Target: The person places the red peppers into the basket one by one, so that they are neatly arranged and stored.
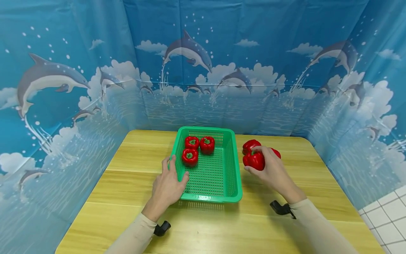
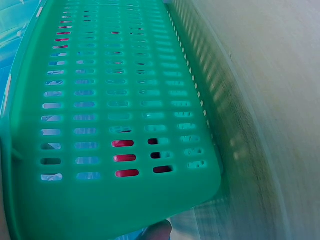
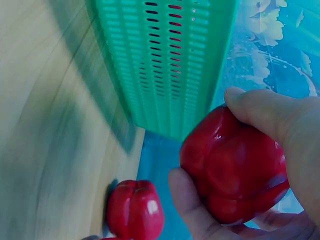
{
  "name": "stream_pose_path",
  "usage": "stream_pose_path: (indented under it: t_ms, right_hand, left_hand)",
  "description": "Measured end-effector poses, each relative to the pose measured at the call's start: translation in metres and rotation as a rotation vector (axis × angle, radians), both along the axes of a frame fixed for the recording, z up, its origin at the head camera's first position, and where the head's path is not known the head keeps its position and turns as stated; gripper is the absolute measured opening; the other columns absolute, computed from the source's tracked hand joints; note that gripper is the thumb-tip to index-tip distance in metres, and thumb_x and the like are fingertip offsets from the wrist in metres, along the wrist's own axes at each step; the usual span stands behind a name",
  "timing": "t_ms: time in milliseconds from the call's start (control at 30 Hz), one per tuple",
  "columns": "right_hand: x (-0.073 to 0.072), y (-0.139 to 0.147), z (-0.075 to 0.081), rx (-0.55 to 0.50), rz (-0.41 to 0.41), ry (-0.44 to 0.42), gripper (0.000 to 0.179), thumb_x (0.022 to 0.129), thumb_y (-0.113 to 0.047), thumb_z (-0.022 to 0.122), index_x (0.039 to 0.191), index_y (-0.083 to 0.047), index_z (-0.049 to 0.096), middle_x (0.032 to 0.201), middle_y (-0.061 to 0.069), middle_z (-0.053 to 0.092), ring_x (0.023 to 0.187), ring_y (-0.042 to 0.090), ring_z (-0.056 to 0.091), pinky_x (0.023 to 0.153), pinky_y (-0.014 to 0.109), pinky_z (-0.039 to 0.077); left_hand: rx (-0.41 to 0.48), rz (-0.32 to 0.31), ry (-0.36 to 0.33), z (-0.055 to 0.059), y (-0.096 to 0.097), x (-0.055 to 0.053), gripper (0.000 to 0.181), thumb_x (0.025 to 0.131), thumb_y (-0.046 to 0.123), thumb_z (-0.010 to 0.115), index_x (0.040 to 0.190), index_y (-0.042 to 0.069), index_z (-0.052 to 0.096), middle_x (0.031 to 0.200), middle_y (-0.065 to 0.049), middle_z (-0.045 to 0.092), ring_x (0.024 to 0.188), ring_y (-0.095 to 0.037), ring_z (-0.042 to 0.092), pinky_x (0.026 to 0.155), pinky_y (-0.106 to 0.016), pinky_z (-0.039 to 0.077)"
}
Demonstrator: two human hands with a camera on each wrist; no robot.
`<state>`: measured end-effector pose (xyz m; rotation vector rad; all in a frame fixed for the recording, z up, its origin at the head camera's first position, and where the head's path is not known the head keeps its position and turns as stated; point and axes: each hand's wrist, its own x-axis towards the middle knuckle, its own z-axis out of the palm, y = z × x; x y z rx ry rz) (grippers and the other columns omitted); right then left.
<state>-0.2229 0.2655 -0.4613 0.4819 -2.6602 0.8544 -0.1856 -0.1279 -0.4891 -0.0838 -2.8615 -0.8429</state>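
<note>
In the head view my right hand (image 1: 271, 167) holds a red bell pepper (image 1: 254, 160) just right of the basket, thumb and fingers around it. Its lobed underside fills much of the right wrist view, where the held pepper (image 3: 235, 170) appears raised off the table. Behind it lie another red pepper (image 1: 250, 145) and one more pepper (image 1: 276, 152), partly hidden by my hand. My left hand (image 1: 167, 185) grips the left rim of a green plastic basket (image 1: 238, 183), thumb inside and fingers outside. Three red peppers (image 1: 190, 157) sit in the basket's far left part.
The basket stands on a light wooden table (image 1: 127, 190). A blue dolphin-print curtain (image 1: 206, 106) hangs around the back and sides. White tiles (image 1: 390, 215) show at the lower right. Black camera mounts (image 1: 280, 208) sit at both wrists.
</note>
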Motion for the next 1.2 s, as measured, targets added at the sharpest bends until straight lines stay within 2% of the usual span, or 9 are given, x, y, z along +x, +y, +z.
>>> stream_pose_path:
  t_ms: [333,533,900,1200]
  right_hand:
    - [-0.006,-0.020,0.014,-0.027,0.047,0.034,0.077,0.093,-0.016,0.100,0.156,-0.006,0.057,0.153,0.022,0.065,0.138,0.049,0.066,0.095,0.071,0.070]
    - [-0.009,-0.033,0.019,-0.035,0.074,0.054,0.076,0.096,-0.018,0.098,0.158,-0.004,0.057,0.155,0.023,0.065,0.138,0.048,0.067,0.097,0.070,0.069]
    - [-0.017,-0.050,0.029,-0.026,0.107,0.030,0.077,0.097,-0.027,0.098,0.158,-0.003,0.057,0.155,0.023,0.068,0.134,0.047,0.071,0.096,0.065,0.071]
    - [-0.025,-0.066,0.037,-0.036,0.130,-0.008,0.078,0.095,-0.022,0.100,0.157,-0.005,0.056,0.154,0.020,0.070,0.132,0.043,0.074,0.098,0.061,0.072]
  left_hand:
    - [0.000,0.000,-0.002,0.000,0.000,0.001,0.094,0.115,0.053,0.063,0.183,-0.001,0.027,0.185,-0.025,0.032,0.045,-0.018,0.042,0.044,-0.030,0.036]
    - [0.002,0.003,-0.005,0.000,0.000,0.001,0.094,0.115,0.053,0.063,0.183,0.000,0.027,0.185,-0.025,0.032,0.045,-0.018,0.041,0.045,-0.030,0.037]
    - [0.000,0.004,-0.001,0.000,0.000,0.001,0.093,0.115,0.053,0.063,0.183,0.000,0.027,0.185,-0.025,0.032,0.045,-0.018,0.043,0.044,-0.030,0.037]
    - [-0.004,0.008,0.002,-0.001,0.000,0.001,0.093,0.115,0.053,0.063,0.183,0.000,0.028,0.185,-0.025,0.032,0.045,-0.018,0.043,0.044,-0.030,0.038]
